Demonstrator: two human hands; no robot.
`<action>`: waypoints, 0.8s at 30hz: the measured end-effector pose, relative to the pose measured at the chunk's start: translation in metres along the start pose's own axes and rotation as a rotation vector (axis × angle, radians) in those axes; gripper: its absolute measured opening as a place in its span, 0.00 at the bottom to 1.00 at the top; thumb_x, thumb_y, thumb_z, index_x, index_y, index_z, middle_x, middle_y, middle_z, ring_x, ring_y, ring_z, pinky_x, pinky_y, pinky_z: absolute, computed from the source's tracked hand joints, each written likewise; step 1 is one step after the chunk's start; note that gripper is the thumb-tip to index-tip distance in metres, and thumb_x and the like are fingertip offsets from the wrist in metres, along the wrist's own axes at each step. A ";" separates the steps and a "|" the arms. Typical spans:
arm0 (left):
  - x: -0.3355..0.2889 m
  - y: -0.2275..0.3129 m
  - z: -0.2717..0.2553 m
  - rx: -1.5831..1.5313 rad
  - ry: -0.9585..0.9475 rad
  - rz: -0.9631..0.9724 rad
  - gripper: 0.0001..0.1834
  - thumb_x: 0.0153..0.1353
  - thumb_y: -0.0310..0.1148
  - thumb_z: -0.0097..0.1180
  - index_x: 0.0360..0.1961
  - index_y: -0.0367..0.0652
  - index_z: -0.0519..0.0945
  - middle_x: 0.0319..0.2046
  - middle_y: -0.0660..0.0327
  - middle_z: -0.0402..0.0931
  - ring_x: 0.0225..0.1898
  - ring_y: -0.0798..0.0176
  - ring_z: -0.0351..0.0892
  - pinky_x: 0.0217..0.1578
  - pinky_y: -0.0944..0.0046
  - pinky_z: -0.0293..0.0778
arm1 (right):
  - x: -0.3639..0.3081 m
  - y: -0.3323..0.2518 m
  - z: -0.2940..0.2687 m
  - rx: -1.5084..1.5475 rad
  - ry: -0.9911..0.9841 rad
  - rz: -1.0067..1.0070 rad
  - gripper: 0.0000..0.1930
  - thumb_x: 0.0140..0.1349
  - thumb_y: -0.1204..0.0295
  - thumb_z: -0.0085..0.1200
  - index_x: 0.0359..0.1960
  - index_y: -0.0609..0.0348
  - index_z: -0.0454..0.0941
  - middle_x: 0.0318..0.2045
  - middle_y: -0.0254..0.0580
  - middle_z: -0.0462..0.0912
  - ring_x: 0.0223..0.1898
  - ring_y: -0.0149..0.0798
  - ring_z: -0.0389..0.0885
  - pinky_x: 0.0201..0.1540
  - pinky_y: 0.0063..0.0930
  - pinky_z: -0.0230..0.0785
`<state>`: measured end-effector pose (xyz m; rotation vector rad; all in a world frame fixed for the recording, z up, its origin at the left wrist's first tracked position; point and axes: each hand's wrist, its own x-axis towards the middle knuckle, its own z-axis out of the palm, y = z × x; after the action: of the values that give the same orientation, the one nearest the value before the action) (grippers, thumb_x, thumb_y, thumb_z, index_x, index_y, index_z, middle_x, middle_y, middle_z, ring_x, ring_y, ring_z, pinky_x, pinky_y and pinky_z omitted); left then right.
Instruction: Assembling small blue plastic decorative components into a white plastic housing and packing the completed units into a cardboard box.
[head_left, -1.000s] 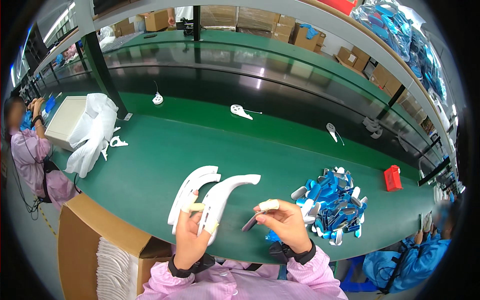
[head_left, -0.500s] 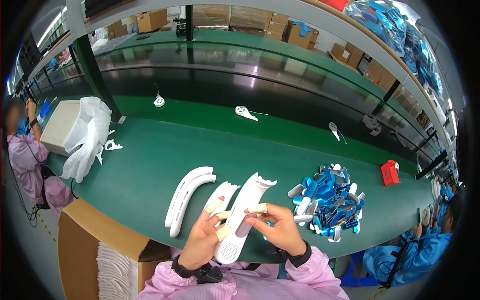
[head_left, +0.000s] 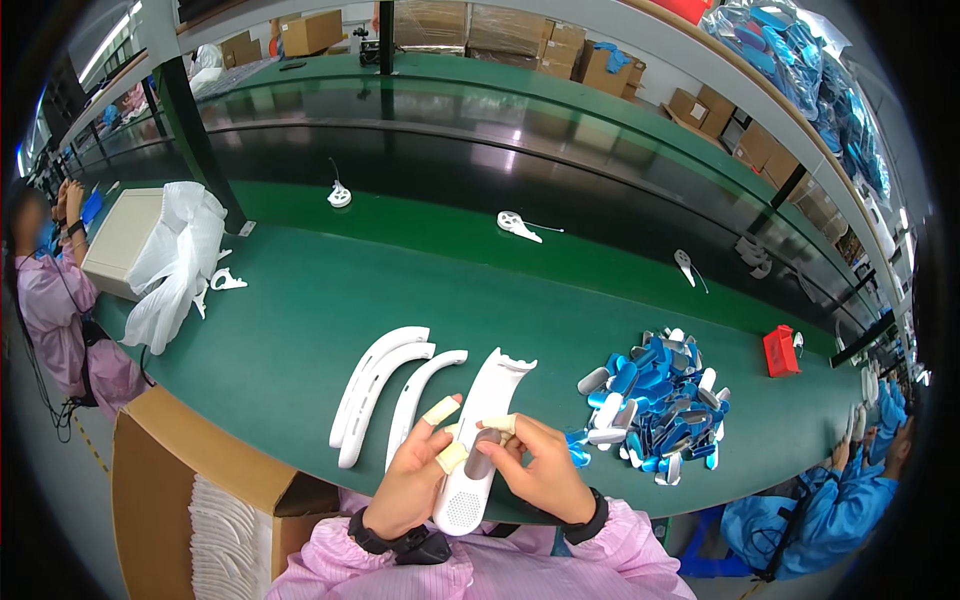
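A long white plastic housing (head_left: pixel 462 508), with a dotted grille at its near end and a notched far end, lies slanted between my hands. My left hand (head_left: pixel 412 483) grips its left side, with pale finger covers on several fingertips. Over the housing's middle sits a grey oval plate (head_left: pixel 481 455). My right hand (head_left: pixel 543 467) is closed on this plate, thumb and covered forefinger pressing it against the housing. Left of my hands rest several curved white shells (head_left: pixel 372 410). To the right spreads a heap of oval plates (head_left: pixel 668 405), many with blue film.
White parts with thin wires (head_left: pixel 516 226) lie on the belt beyond the green table (head_left: pixel 300 290). A red bin (head_left: pixel 780 352) stands at right, a beige bin (head_left: pixel 120 240) with white bag at left. A cardboard box (head_left: pixel 150 480) holds white shells. Co-workers sit both sides.
The wired white parts have shifted right along the belt. The housing now stands a little more upright in view, and my right thumb and forefinger have moved slightly on the grey plate.
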<state>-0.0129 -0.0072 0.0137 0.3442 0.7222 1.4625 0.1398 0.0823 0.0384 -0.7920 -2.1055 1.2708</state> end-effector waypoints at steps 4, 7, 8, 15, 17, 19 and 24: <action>0.001 0.004 0.000 -0.038 -0.048 0.007 0.42 0.58 0.14 0.49 0.71 0.46 0.46 0.58 0.53 0.67 0.56 0.61 0.72 0.53 0.64 0.71 | 0.001 0.005 0.003 -0.155 0.059 -0.145 0.15 0.56 0.74 0.61 0.45 0.63 0.77 0.29 0.41 0.76 0.27 0.33 0.75 0.29 0.27 0.67; 0.002 0.003 -0.001 0.043 -0.114 0.025 0.49 0.51 0.09 0.52 0.71 0.45 0.44 0.60 0.53 0.64 0.58 0.60 0.70 0.54 0.63 0.71 | 0.002 0.013 0.005 -0.343 0.207 -0.317 0.20 0.54 0.71 0.64 0.47 0.65 0.75 0.38 0.47 0.77 0.38 0.38 0.78 0.35 0.30 0.71; 0.000 0.003 -0.001 0.080 -0.124 0.035 0.51 0.48 0.08 0.52 0.71 0.45 0.43 0.61 0.53 0.63 0.58 0.60 0.69 0.55 0.62 0.71 | 0.002 0.013 0.007 -0.414 0.269 -0.371 0.22 0.53 0.70 0.66 0.48 0.66 0.75 0.41 0.49 0.77 0.42 0.40 0.78 0.37 0.31 0.72; -0.002 0.003 0.003 0.314 -0.195 0.149 0.51 0.50 0.08 0.49 0.72 0.44 0.39 0.63 0.53 0.59 0.63 0.62 0.62 0.58 0.64 0.63 | 0.003 0.017 -0.003 0.578 -0.009 0.281 0.26 0.52 0.77 0.66 0.53 0.68 0.71 0.44 0.45 0.80 0.39 0.30 0.81 0.42 0.25 0.74; -0.001 0.000 0.002 0.385 -0.207 0.172 0.51 0.51 0.08 0.50 0.72 0.44 0.38 0.63 0.54 0.59 0.64 0.62 0.61 0.58 0.64 0.62 | 0.006 0.015 -0.005 0.673 -0.003 0.289 0.22 0.55 0.79 0.63 0.52 0.68 0.72 0.40 0.42 0.82 0.35 0.27 0.81 0.40 0.20 0.74; 0.002 -0.003 -0.001 0.397 -0.224 0.188 0.51 0.51 0.09 0.50 0.72 0.45 0.39 0.63 0.53 0.59 0.64 0.61 0.61 0.59 0.63 0.63 | 0.006 0.019 -0.005 0.734 0.009 0.295 0.21 0.56 0.78 0.62 0.52 0.68 0.72 0.40 0.42 0.82 0.35 0.26 0.81 0.39 0.20 0.74; 0.013 0.000 0.014 0.026 -0.047 0.264 0.48 0.53 0.15 0.53 0.71 0.45 0.42 0.63 0.55 0.59 0.63 0.58 0.64 0.58 0.59 0.67 | -0.005 0.022 -0.004 0.491 -0.225 0.300 0.26 0.63 0.72 0.57 0.61 0.62 0.62 0.36 0.41 0.82 0.27 0.25 0.80 0.28 0.17 0.70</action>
<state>-0.0044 0.0087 0.0211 0.5074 0.6771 1.6882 0.1510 0.0895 0.0192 -0.7858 -1.7515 2.0184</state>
